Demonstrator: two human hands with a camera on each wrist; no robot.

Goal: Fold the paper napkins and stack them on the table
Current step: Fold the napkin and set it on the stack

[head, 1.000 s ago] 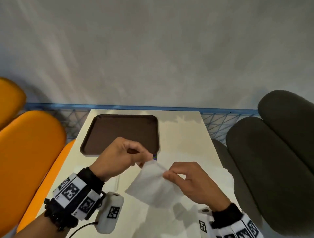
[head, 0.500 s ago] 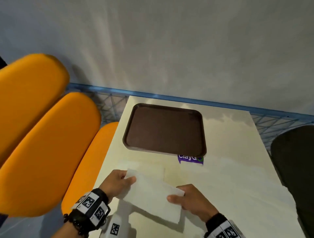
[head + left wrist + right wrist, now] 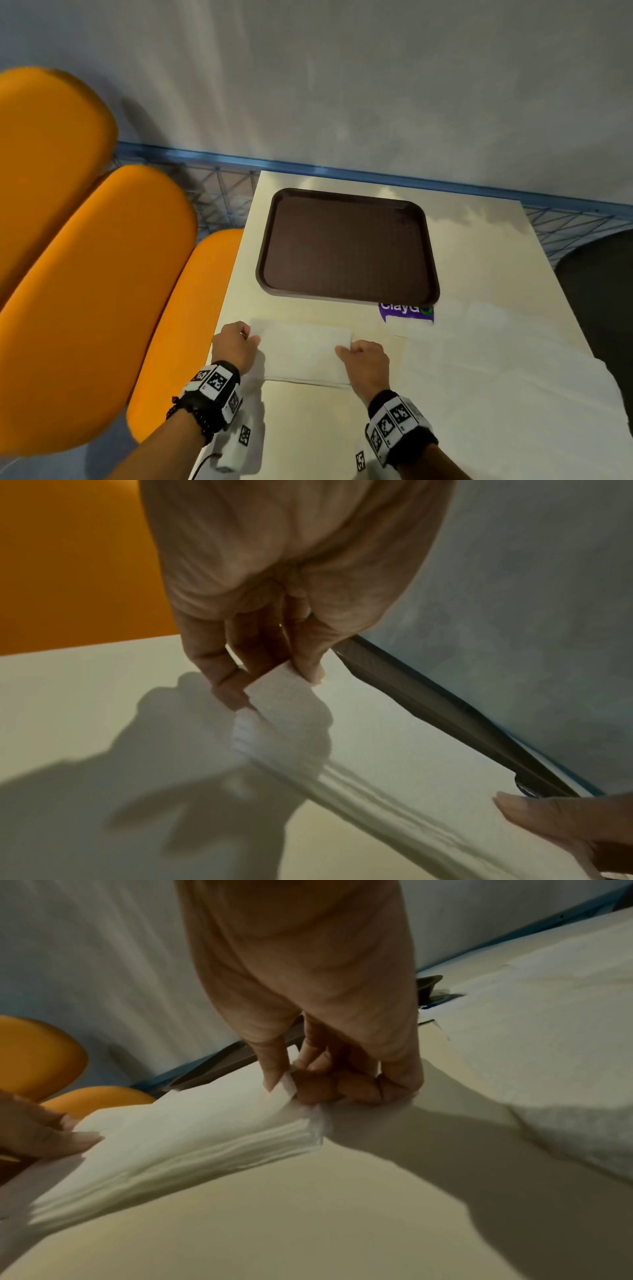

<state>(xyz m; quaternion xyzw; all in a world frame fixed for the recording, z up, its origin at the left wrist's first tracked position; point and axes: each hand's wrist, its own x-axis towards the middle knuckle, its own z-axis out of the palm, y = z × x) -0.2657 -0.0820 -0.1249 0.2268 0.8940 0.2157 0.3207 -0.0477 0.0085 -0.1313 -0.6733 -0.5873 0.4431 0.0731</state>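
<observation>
A folded white napkin [image 3: 301, 346] lies on top of a stack of folded napkins [image 3: 305, 375] near the table's front left. My left hand [image 3: 250, 339] pinches the napkin's left corner [image 3: 277, 693] between thumb and fingers. My right hand [image 3: 344, 349] pinches its right corner [image 3: 286, 1088], thumb on top and the other fingers curled against the stack [image 3: 192, 1145]. The napkin's layered edges show in both wrist views. Unfolded napkins [image 3: 486, 370] are spread flat over the right side of the table.
A dark brown tray [image 3: 347, 246] sits empty behind the stack, with a purple sticker [image 3: 406, 311] at its near right corner. Orange seats [image 3: 85, 281] stand along the table's left edge, a dark seat [image 3: 603, 281] at the right. A wall rises behind.
Both hands carried the folded napkin from mid-air at the table's centre leftward and down onto the stack. The head view swung left and down with them.
</observation>
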